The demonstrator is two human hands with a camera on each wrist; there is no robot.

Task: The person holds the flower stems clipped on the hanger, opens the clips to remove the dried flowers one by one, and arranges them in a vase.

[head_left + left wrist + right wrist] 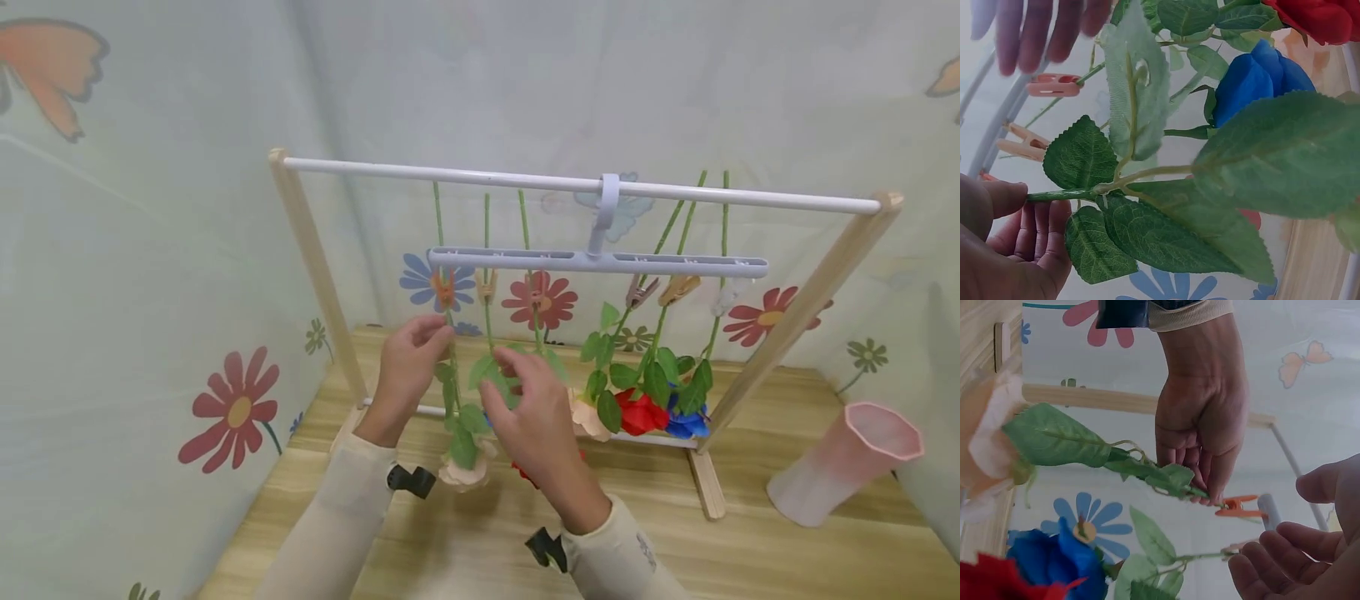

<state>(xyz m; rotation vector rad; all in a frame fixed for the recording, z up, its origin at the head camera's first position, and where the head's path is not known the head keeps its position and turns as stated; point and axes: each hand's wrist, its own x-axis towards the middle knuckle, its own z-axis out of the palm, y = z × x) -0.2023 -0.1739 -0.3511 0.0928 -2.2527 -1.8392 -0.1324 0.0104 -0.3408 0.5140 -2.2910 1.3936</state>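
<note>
Artificial roses hang upside down from a pale clip hanger [555, 262], each stem held by a small clothespin. My left hand [408, 371] pinches the green stem of the leftmost peach rose [465, 473] between thumb and fingers, just below the orange clothespin [1238, 506]. In the left wrist view, leaves [1172, 219] spread out from that stem past my fingertips. My right hand [534, 412] is held in front of the neighbouring stems, fingers loosely bent and nothing in them. Beside it, a blue rose [1060, 559] and a red rose [997, 581] show in the right wrist view.
The hanger hooks over a white rod [465, 176] on a wooden-legged rack standing on the wood-grain table [637, 533]. To the right hang another peach rose [588, 417], a red rose [641, 412] and a blue rose [686, 417]. A pink-and-white vase [840, 467] stands at far right.
</note>
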